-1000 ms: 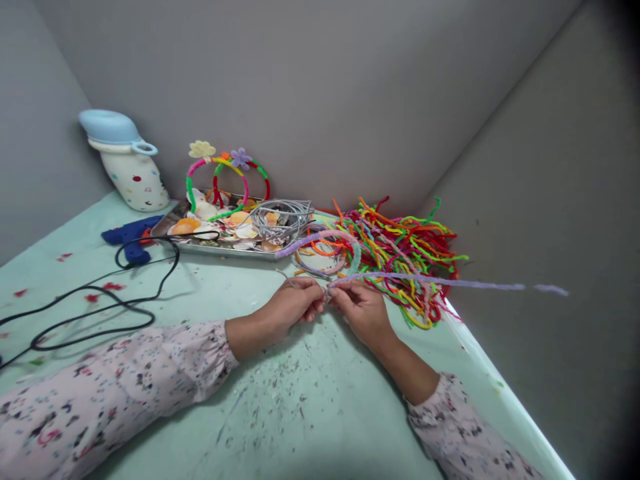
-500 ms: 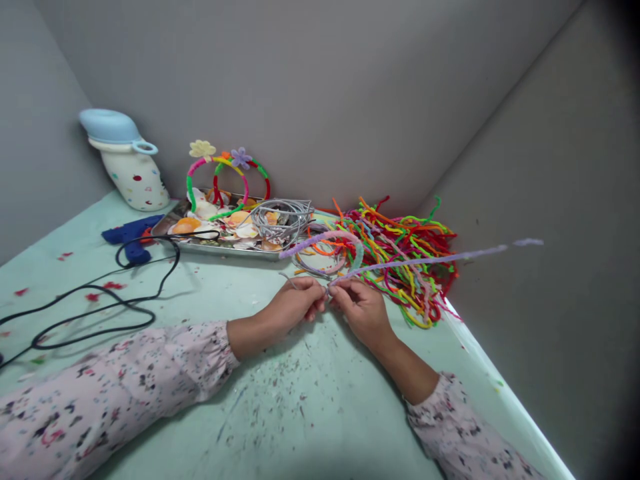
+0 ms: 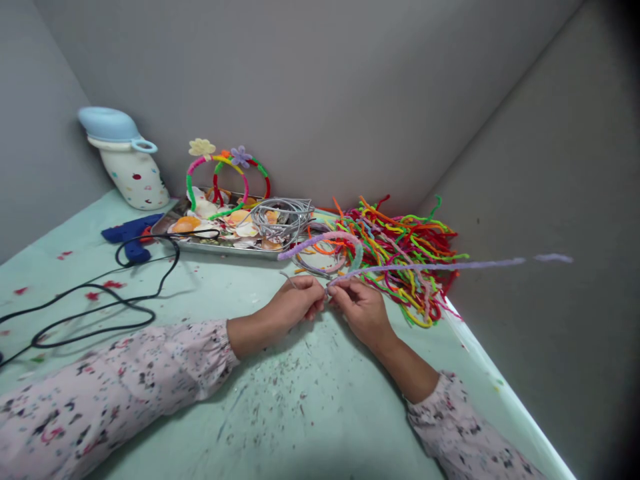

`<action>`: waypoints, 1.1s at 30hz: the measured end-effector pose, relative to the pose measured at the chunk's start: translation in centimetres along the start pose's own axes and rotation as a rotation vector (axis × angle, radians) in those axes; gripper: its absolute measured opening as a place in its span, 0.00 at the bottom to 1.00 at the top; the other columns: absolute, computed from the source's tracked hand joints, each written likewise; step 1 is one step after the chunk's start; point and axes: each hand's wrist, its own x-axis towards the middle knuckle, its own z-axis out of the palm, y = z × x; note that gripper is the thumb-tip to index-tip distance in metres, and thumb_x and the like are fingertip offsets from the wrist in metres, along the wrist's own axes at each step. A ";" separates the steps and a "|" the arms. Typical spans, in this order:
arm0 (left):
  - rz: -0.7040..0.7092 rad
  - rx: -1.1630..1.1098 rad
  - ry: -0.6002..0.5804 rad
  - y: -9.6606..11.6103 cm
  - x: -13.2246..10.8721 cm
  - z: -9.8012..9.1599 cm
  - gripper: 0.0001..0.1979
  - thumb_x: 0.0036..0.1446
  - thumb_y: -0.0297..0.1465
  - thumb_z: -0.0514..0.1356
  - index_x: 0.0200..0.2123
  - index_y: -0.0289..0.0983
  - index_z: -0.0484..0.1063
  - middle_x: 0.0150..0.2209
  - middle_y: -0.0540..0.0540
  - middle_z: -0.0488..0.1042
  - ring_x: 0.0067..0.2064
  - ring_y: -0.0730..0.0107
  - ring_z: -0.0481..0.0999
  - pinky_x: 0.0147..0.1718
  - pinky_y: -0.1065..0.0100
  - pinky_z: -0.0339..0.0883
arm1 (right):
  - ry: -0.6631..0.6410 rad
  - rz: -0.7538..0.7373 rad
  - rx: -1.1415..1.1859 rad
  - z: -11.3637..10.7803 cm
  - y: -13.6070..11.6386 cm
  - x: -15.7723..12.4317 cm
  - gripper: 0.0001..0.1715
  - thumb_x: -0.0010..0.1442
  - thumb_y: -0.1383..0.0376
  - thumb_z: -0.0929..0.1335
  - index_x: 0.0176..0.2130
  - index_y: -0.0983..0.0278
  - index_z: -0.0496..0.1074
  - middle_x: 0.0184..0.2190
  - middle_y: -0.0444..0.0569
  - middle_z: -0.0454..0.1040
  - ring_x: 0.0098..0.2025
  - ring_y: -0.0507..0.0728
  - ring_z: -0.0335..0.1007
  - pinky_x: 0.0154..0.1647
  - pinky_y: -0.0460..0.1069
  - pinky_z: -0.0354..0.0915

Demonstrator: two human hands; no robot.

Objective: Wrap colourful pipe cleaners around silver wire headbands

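My left hand (image 3: pixel 300 301) is closed in a pinch on a thin grey wire (image 3: pixel 288 277), whose bare end sticks out above the thumb. Close beside it, my right hand (image 3: pixel 364 312) pinches a long lavender pipe cleaner (image 3: pixel 425 267), which meets the wire between the two hands. Its free end stretches far to the right. Just beyond my fingers, a curved length wrapped in purple, pink and teal fuzz (image 3: pixel 327 237) arches up from the work. The exact contact at the fingertips is too small to make out.
Behind lies a metal tray (image 3: pixel 235 252) with shells, a grey wire coil (image 3: pixel 283 220) and two flower-topped hoops (image 3: pixel 218 160). Loose pipe cleaners (image 3: pixel 400 247) heap at right. At left are a blue glue gun (image 3: pixel 133 233), its black cord (image 3: pixel 150 313) and a bottle (image 3: pixel 133 170).
The free end of the lavender pipe cleaner has swung down and a little farther right. Both hands stay in almost the same place, still pinching.
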 end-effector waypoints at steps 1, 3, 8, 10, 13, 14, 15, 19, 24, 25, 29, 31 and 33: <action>0.003 0.001 0.002 0.0 0.0 0.0 0.07 0.50 0.28 0.55 0.21 0.35 0.66 0.18 0.53 0.65 0.17 0.82 0.60 0.16 0.73 0.47 | -0.004 -0.003 -0.004 0.0 -0.1 0.0 0.09 0.60 0.59 0.69 0.34 0.62 0.77 0.30 0.47 0.76 0.32 0.55 0.74 0.33 0.49 0.70; 0.008 0.005 0.005 -0.1 0.1 0.0 0.06 0.50 0.28 0.55 0.22 0.35 0.66 0.18 0.53 0.65 0.17 0.81 0.60 0.16 0.73 0.47 | -0.006 -0.006 -0.010 0.0 -0.2 0.1 0.09 0.60 0.60 0.69 0.34 0.62 0.77 0.30 0.48 0.76 0.32 0.55 0.75 0.33 0.49 0.70; -0.007 0.001 0.004 -0.3 0.1 -0.1 0.07 0.50 0.29 0.56 0.21 0.35 0.65 0.17 0.53 0.64 0.17 0.82 0.59 0.16 0.73 0.46 | 0.013 -0.001 -0.010 -0.1 -0.4 0.0 0.09 0.60 0.60 0.69 0.33 0.63 0.77 0.30 0.48 0.77 0.31 0.56 0.75 0.33 0.49 0.71; -0.016 -0.011 -0.009 -0.3 0.1 -0.2 0.08 0.50 0.31 0.56 0.21 0.35 0.65 0.19 0.53 0.66 0.16 0.82 0.60 0.15 0.73 0.45 | 0.015 0.003 -0.021 -0.1 -0.3 0.0 0.09 0.60 0.59 0.69 0.34 0.62 0.77 0.30 0.48 0.78 0.32 0.56 0.75 0.34 0.50 0.71; -0.011 -0.008 -0.017 -0.4 0.2 -0.3 0.09 0.51 0.31 0.56 0.21 0.35 0.65 0.20 0.52 0.67 0.17 0.82 0.61 0.16 0.73 0.46 | 0.023 -0.004 -0.042 -0.1 -0.2 0.0 0.10 0.60 0.59 0.69 0.34 0.62 0.78 0.30 0.48 0.79 0.33 0.57 0.76 0.34 0.50 0.71; -0.007 -0.002 -0.016 -0.4 0.2 -0.3 0.09 0.51 0.31 0.56 0.21 0.35 0.66 0.19 0.52 0.66 0.17 0.82 0.61 0.16 0.73 0.47 | 0.025 -0.010 -0.050 -0.1 -0.2 0.0 0.10 0.60 0.59 0.69 0.34 0.62 0.78 0.30 0.49 0.79 0.33 0.57 0.76 0.34 0.50 0.71; -0.006 0.006 -0.015 -0.4 0.2 -0.3 0.08 0.51 0.31 0.56 0.21 0.35 0.66 0.19 0.52 0.66 0.17 0.82 0.61 0.16 0.73 0.47 | 0.026 -0.018 -0.060 -0.1 -0.2 0.0 0.09 0.60 0.59 0.69 0.34 0.62 0.78 0.30 0.49 0.79 0.34 0.57 0.76 0.34 0.50 0.71; -0.009 -0.002 -0.012 -0.5 0.3 -0.4 0.07 0.50 0.30 0.56 0.22 0.35 0.66 0.19 0.53 0.64 0.18 0.82 0.60 0.16 0.73 0.47 | 0.032 -0.056 -0.091 -0.1 -0.5 0.1 0.09 0.60 0.60 0.69 0.33 0.62 0.78 0.29 0.48 0.79 0.33 0.57 0.76 0.34 0.50 0.71; -0.020 -0.004 -0.029 -0.6 0.3 -0.5 0.06 0.50 0.30 0.56 0.23 0.36 0.66 0.20 0.53 0.65 0.18 0.82 0.60 0.16 0.73 0.47 | 0.043 -0.081 -0.101 -0.2 -0.5 0.1 0.08 0.60 0.61 0.69 0.34 0.62 0.78 0.28 0.48 0.79 0.32 0.56 0.76 0.35 0.50 0.70; -0.022 -0.004 -0.028 -0.5 0.2 -0.6 0.06 0.50 0.30 0.56 0.23 0.36 0.66 0.20 0.53 0.65 0.18 0.82 0.60 0.16 0.73 0.47 | 0.041 -0.083 -0.102 -0.2 -0.4 0.1 0.08 0.60 0.61 0.69 0.34 0.62 0.78 0.28 0.47 0.79 0.32 0.56 0.76 0.35 0.50 0.70; -0.015 -0.004 -0.019 -0.3 0.1 -0.5 0.06 0.50 0.29 0.57 0.23 0.36 0.65 0.21 0.52 0.66 0.19 0.82 0.59 0.17 0.73 0.46 | 0.030 -0.102 -0.132 -0.1 -0.2 0.1 0.07 0.60 0.61 0.69 0.34 0.61 0.78 0.27 0.46 0.78 0.32 0.56 0.75 0.36 0.50 0.69; -0.011 -0.004 -0.012 -0.2 0.0 -0.4 0.07 0.50 0.29 0.57 0.22 0.35 0.65 0.20 0.52 0.65 0.19 0.82 0.58 0.17 0.73 0.45 | 0.026 -0.107 -0.140 -0.1 -0.2 0.1 0.07 0.61 0.62 0.69 0.34 0.60 0.78 0.27 0.46 0.78 0.31 0.56 0.75 0.37 0.50 0.69; 0.000 -0.009 -0.006 -0.1 0.0 -0.3 0.08 0.50 0.29 0.58 0.21 0.36 0.64 0.19 0.53 0.63 0.19 0.82 0.57 0.17 0.72 0.44 | 0.020 -0.098 -0.133 -0.1 -0.2 0.0 0.07 0.61 0.62 0.69 0.33 0.60 0.78 0.28 0.46 0.78 0.32 0.56 0.75 0.37 0.51 0.69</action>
